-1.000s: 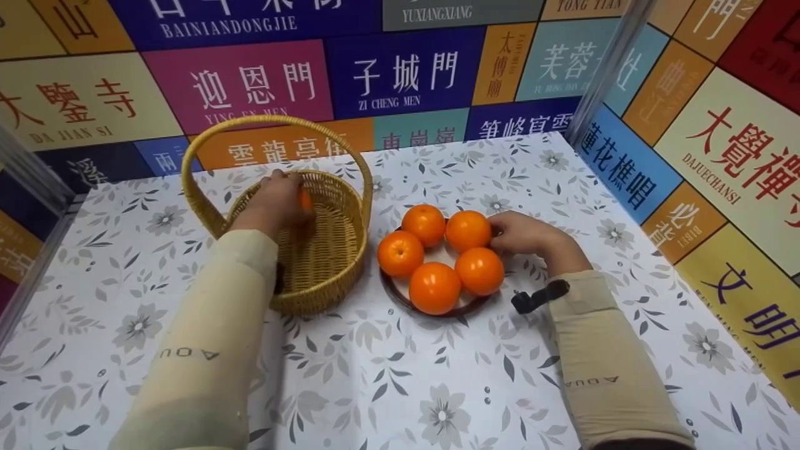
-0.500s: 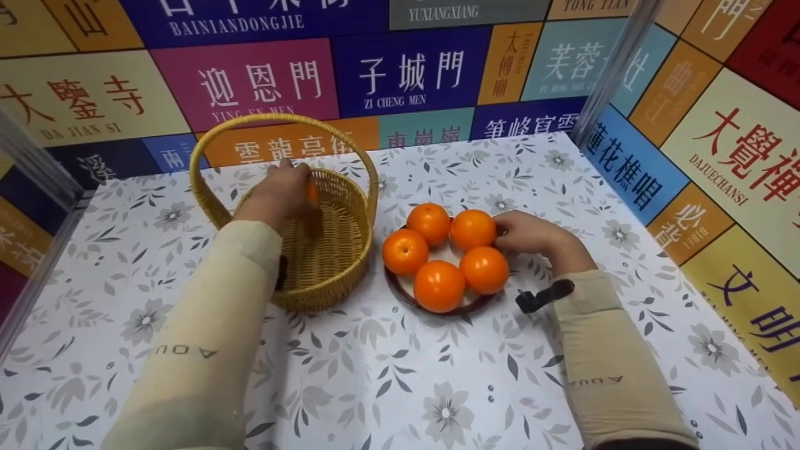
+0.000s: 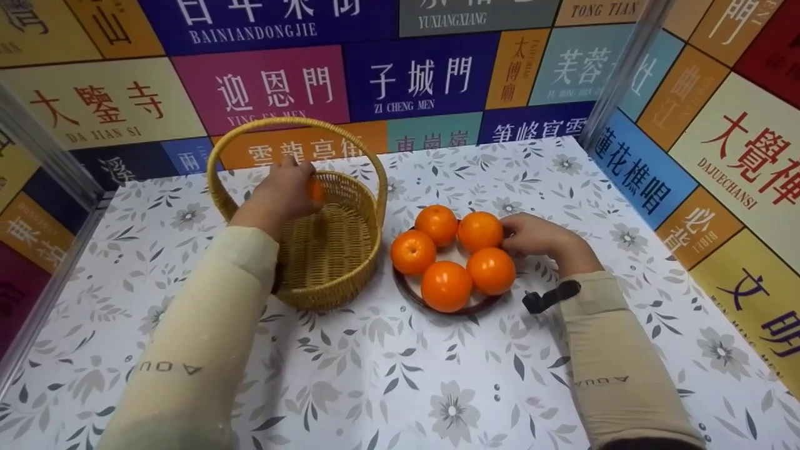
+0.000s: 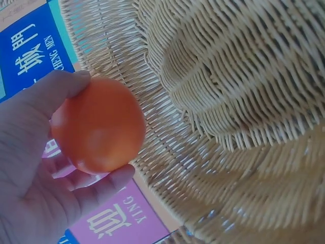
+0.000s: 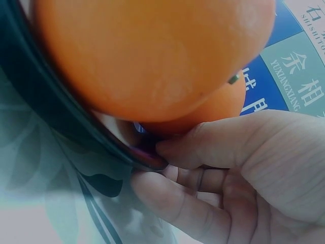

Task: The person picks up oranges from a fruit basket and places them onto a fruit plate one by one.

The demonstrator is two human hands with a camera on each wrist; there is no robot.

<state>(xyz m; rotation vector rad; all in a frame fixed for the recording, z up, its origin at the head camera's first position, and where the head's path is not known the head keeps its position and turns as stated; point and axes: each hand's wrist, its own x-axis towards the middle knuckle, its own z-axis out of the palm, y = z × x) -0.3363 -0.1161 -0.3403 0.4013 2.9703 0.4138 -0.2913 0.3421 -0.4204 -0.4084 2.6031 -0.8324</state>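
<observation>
My left hand [image 3: 284, 194] is over the left side of a round wicker basket [image 3: 334, 284] with a tall arched handle. It grips an orange [image 4: 101, 127] between thumb and fingers, seen whole in the left wrist view. In the head view that orange is mostly covered by the hand. Right of the basket, a plate [image 3: 409, 292] with a dark rim bears several oranges [image 3: 447, 286] in a ring. Thumb and fingers of my right hand [image 3: 537, 236] pinch the plate's rim at its right side. Up close, the right wrist view has the thumb just inside the rim and fingers underneath.
A white tablecloth [image 3: 375, 387] with grey flowers and leaves covers the table. Panels with coloured name blocks [image 3: 419, 78] rise behind it and along the right side. The basket's handle [image 3: 294, 120] arches up behind the left hand.
The whole scene slides slightly to the right as the head camera turns. My left hand keeps the orange over the basket, and my right hand stays on the plate's rim.
</observation>
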